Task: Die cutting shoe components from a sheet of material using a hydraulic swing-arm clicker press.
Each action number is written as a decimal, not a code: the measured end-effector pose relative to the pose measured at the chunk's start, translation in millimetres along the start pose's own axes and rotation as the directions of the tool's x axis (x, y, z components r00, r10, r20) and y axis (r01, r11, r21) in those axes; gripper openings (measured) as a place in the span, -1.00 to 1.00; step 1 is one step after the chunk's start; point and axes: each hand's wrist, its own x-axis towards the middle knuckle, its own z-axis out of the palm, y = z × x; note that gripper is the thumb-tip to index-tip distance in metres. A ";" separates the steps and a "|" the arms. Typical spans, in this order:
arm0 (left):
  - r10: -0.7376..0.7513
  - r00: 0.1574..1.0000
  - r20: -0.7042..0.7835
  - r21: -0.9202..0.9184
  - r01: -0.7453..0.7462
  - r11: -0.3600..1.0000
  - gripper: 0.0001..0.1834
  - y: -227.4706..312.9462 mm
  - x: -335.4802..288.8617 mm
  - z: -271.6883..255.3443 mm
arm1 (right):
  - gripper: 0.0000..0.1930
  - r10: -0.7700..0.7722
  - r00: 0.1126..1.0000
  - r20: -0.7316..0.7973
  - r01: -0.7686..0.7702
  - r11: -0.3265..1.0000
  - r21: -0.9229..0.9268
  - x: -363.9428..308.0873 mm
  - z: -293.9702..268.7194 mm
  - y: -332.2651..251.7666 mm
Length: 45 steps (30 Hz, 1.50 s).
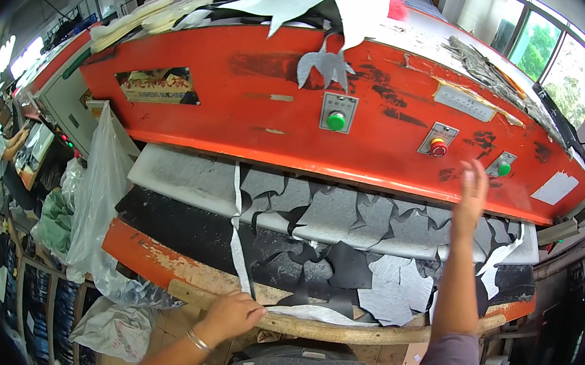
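Observation:
My left hand (pixel 227 317) is closed over the wooden bar (pixel 334 331) along the machine's front edge, beside the lower end of a narrow white strip (pixel 239 248). My right hand (pixel 471 198) is raised in front of the red machine (pixel 256 125), fingers stretched out and holding nothing. Just beyond it are a red push button (pixel 439 148) and a green push button (pixel 503 168). Below, cut black and grey-white sheet pieces, one a pale piece (pixel 395 289), lie over the black bed (pixel 168 216) and a thick grey-white sheet stack (pixel 186 178).
Scraps hang over the machine's top edge, including a large white offcut (pixel 326 1). Another green button (pixel 337 121) sits mid-panel. Clear plastic sheeting (pixel 100 191) and a white sack (pixel 113 327) are at the left. A person (pixel 4 145) works farther off at the left.

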 end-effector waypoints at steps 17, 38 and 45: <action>-0.050 0.962 0.269 -0.102 0.080 0.992 -0.81 -23.2 39.9 -41.1 | -0.33 0.258 0.691 0.675 0.186 0.839 -0.511 -49.1 251.4 7.6; 0.058 0.975 -0.216 -0.891 -0.221 0.397 -0.17 -92.3 316.9 -22.6 | -0.64 0.328 0.571 0.752 -0.603 0.790 0.113 -61.5 230.4 78.4; 0.184 0.903 -0.388 -0.508 -0.376 0.775 -0.81 -65.8 269.1 -36.7 | -0.61 0.498 0.306 0.812 -0.936 0.311 0.162 -92.4 213.3 26.4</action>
